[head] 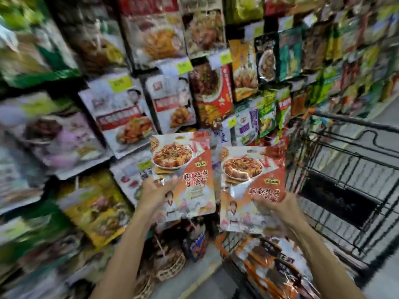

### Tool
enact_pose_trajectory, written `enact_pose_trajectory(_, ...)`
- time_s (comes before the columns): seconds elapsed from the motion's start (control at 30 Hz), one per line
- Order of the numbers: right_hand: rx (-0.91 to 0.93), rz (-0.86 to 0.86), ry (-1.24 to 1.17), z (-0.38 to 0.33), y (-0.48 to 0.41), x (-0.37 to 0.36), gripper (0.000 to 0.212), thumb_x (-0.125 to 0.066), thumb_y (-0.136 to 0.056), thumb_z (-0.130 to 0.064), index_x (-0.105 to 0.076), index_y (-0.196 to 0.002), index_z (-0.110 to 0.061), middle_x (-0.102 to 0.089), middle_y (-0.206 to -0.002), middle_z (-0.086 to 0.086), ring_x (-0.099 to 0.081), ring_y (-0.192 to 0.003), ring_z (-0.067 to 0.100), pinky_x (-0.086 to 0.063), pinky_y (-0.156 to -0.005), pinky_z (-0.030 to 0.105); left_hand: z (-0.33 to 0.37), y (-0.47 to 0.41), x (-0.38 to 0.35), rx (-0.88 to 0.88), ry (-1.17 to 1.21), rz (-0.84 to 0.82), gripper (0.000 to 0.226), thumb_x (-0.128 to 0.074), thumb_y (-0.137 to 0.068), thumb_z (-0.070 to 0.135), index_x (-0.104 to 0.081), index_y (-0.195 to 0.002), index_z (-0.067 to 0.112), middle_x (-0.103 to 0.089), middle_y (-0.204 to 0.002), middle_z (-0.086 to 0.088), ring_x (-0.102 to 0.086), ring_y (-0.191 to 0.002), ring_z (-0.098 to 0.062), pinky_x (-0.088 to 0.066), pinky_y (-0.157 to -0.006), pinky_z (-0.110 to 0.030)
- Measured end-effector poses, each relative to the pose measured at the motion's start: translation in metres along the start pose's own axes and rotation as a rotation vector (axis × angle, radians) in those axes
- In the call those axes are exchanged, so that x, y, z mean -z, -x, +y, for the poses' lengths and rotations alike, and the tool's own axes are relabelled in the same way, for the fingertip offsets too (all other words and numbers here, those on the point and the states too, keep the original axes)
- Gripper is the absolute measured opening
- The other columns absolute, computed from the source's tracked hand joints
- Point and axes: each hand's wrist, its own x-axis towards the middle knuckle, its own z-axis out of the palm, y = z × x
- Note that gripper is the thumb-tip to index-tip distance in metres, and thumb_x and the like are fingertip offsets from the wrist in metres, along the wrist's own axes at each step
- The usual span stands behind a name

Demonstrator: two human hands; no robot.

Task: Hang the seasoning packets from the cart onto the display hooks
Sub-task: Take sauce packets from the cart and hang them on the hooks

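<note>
Those hanging packets [49, 137] on my left are one smear, labels unreadable. On my left hand [155, 195] the fingers vanish behind the left packet [187, 169]; same on my right hand [278, 209] with the right packet [246, 186]. The cart [349, 169] runs off the right edge, and the pile [272, 268] inside it is blurred.

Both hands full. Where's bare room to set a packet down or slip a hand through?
Bare: the cart's far end, beyond the packet heap; the floor strip between cart and display. Crowded: the display wall, packets overlapping, no clear gap showing.
</note>
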Motion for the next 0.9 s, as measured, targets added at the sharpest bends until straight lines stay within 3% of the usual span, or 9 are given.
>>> enact_pose_trajectory(0.1,0.032,-0.145,0.011,-0.024,0.009,-0.053,0.018,-0.081,-0.063,-0.009,-0.066,-0.071,-0.004,-0.068,-0.057,0.001,-0.061,-0.046,0.010,-0.047,-0.043,0.019,0.030,0.043,0.063,-0.064,-0.008,0.122,0.045,-0.077,-0.065,0.047,-0.055,-0.067,0.007,-0.044,-0.043,-0.005,-0.041,-0.039,-0.019,-0.036,-0.045,-0.027)
enact_pose_trajectory(0.17,0.064,-0.222,0.035,-0.035,0.017,-0.091,0.023,-0.084,-0.060,-0.014,-0.069,-0.076,-0.006,-0.071,-0.065,0.003,-0.064,-0.052,0.013,-0.050,-0.047,0.025,0.048,0.074,0.104,-0.074,-0.038,0.216,0.044,-0.075,-0.066,0.045,-0.053,-0.062,0.007,-0.046,-0.041,-0.004,-0.042,-0.037,-0.017,-0.037,-0.043,-0.023)
enact_pose_trajectory(0.33,0.121,-0.439,0.031,-0.052,0.050,-0.197,0.022,-0.084,-0.061,-0.013,-0.068,-0.076,-0.011,-0.071,-0.059,-0.007,-0.066,-0.048,0.004,-0.045,-0.039,0.013,0.071,0.151,0.199,-0.122,-0.065,0.448,0.033,-0.074,-0.070,0.038,-0.057,-0.069,0.011,-0.048,-0.048,-0.003,-0.045,-0.041,-0.017,-0.041,-0.045,-0.025)
enact_pose_trajectory(0.43,0.115,-0.581,0.039,-0.052,0.074,-0.261,0.023,-0.086,-0.059,-0.015,-0.070,-0.074,-0.010,-0.073,-0.064,-0.001,-0.068,-0.054,0.011,-0.050,-0.048,0.022,0.074,0.191,0.253,-0.123,-0.089,0.592,0.034,-0.074,-0.075,0.035,-0.054,-0.074,0.007,-0.051,-0.051,-0.002,-0.049,-0.046,-0.021,-0.041,-0.048,-0.029)
enact_pose_trajectory(0.5,0.111,-0.678,0.032,-0.051,0.093,-0.302,0.031,-0.086,-0.053,-0.022,-0.071,-0.077,-0.010,-0.075,-0.071,0.001,-0.070,-0.061,0.016,-0.052,-0.053,0.028,0.073,0.214,0.289,-0.128,-0.101,0.671,0.023,-0.073,-0.079,0.030,-0.060,-0.073,0.011,-0.052,-0.046,0.003,-0.049,-0.041,-0.016,-0.040,-0.048,-0.033)
enact_pose_trajectory(0.6,0.114,-0.803,0.040,-0.050,0.124,-0.359,0.044,-0.087,-0.047,-0.033,-0.072,-0.083,-0.013,-0.076,-0.077,0.000,-0.072,-0.068,0.016,-0.053,-0.052,0.019,0.070,0.242,0.339,-0.151,-0.116,0.762,0.013,-0.073,-0.082,0.024,-0.066,-0.071,0.021,-0.051,-0.045,-0.001,-0.045,-0.037,-0.017,-0.039,-0.045,-0.032)
enact_pose_trajectory(0.73,0.078,-0.883,0.038,-0.041,0.155,-0.430,0.045,-0.089,-0.043,-0.037,-0.074,-0.079,-0.013,-0.076,-0.082,0.004,-0.073,-0.075,0.020,-0.055,-0.066,0.031,0.059,0.267,0.405,-0.127,-0.144,0.842,0.021,-0.073,-0.082,0.025,-0.068,-0.088,0.006,-0.053,-0.050,0.002,-0.044,-0.039,-0.012,-0.036,-0.047,-0.028)
enact_pose_trajectory(0.83,0.069,-0.899,0.035,-0.038,0.174,-0.478,0.032,-0.088,-0.043,-0.036,-0.077,-0.069,-0.022,-0.076,-0.075,-0.001,-0.072,-0.067,0.012,-0.053,-0.053,0.019,0.052,0.276,0.452,-0.112,-0.159,0.888,0.029,-0.073,-0.082,0.026,-0.066,-0.093,0.001,-0.060,-0.059,-0.003,-0.054,-0.051,-0.019,-0.043,-0.056,-0.038)
enact_pose_trajectory(0.9,0.076,-0.898,0.049,-0.039,0.184,-0.509,0.035,-0.087,-0.042,-0.038,-0.075,-0.069,-0.019,-0.075,-0.073,-0.003,-0.071,-0.064,0.009,-0.050,-0.050,0.015,0.048,0.279,0.481,-0.133,-0.161,0.868,0.027,-0.071,-0.084,0.022,-0.064,-0.090,-0.004,-0.055,-0.054,-0.009,-0.049,-0.047,-0.021,-0.040,-0.054,-0.040)
